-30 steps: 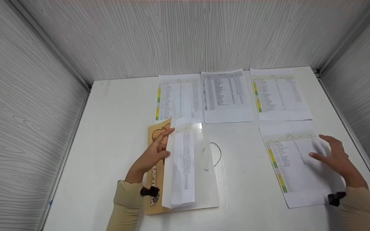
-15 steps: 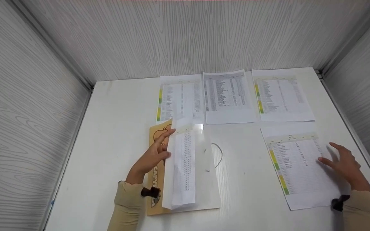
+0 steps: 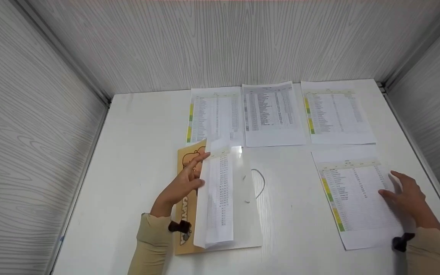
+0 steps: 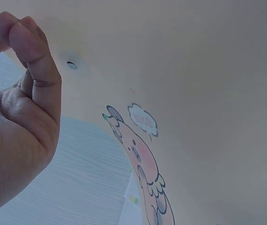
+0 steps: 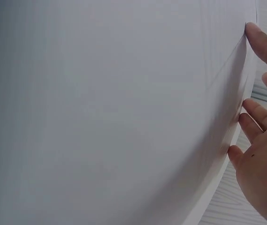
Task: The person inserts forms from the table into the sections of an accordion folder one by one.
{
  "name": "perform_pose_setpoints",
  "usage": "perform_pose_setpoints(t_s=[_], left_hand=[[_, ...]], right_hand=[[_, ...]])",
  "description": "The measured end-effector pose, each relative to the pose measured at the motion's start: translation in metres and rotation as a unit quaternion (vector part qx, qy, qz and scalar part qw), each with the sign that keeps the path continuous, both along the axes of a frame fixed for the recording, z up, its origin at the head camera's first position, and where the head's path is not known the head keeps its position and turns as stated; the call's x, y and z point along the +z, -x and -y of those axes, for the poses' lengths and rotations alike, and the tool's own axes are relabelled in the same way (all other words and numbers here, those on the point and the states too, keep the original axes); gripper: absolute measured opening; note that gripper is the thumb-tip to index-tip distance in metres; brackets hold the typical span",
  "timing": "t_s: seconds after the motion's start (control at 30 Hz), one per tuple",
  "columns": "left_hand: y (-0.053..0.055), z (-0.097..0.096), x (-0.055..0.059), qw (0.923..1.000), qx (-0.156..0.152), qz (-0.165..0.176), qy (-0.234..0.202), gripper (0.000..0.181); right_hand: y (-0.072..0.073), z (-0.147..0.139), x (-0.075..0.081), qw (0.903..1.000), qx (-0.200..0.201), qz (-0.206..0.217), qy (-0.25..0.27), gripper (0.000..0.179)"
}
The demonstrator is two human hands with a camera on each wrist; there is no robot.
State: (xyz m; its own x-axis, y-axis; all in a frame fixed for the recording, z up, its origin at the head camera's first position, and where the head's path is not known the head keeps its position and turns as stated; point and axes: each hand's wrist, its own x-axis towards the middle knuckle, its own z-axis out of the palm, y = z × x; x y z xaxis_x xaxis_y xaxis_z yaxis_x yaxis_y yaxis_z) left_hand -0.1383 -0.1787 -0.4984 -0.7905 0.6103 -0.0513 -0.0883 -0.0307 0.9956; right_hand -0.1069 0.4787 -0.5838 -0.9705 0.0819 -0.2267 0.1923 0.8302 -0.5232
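A tan paper bag (image 3: pixel 185 244) with a capybara print and a grey cord handle (image 3: pixel 262 183) lies on its side. My left hand (image 3: pixel 180 187) grips the edge of its raised upper panel, showing the white inside. In the left wrist view the tan panel (image 4: pixel 194 117) has an eyelet and cartoon. A printed sheet (image 3: pixel 222 198) lies partly inside the bag, its left part hidden by the panel. My right hand (image 3: pixel 409 196) is at the right side of another printed sheet (image 3: pixel 357 217), fingers loosely bent; the right wrist view has its fingertips along a paper edge (image 5: pixel 194 140).
Several more printed sheets lie along the back: a coloured one (image 3: pixel 216 114) at left, a grey-toned one (image 3: pixel 269 114) mid-row, another coloured one (image 3: pixel 336 114) at right. Wood-patterned panels (image 3: pixel 220 46) enclose the white table (image 3: pixel 128 152) behind and on both sides.
My right hand has shifted slightly right and down, toward the right edge of the sheet. The left hand stays on the bag's raised panel. The view has shifted slightly.
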Motion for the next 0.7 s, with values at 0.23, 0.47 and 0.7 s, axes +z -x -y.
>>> perform_pose_setpoints(t_s=[0.23,0.47,0.7], left_hand=[[0.0025,-0.0009,-0.0027,0.9998,-0.015,-0.005,-0.006,0.077],[0.0018,-0.0001,-0.0050,0.9999,-0.012,-0.009,-0.001,0.077],[0.0019,0.0012,-0.0070,0.9997,-0.017,-0.018,-0.003,0.077]], right_hand=[[0.0009,0.0010,0.0015,1.0000,-0.006,0.001,0.006,0.093],[-0.0015,0.0065,0.0032,0.9997,-0.020,0.007,0.011,0.091],[0.0009,0.0087,0.0042,0.9994,-0.015,0.015,0.026,0.091]])
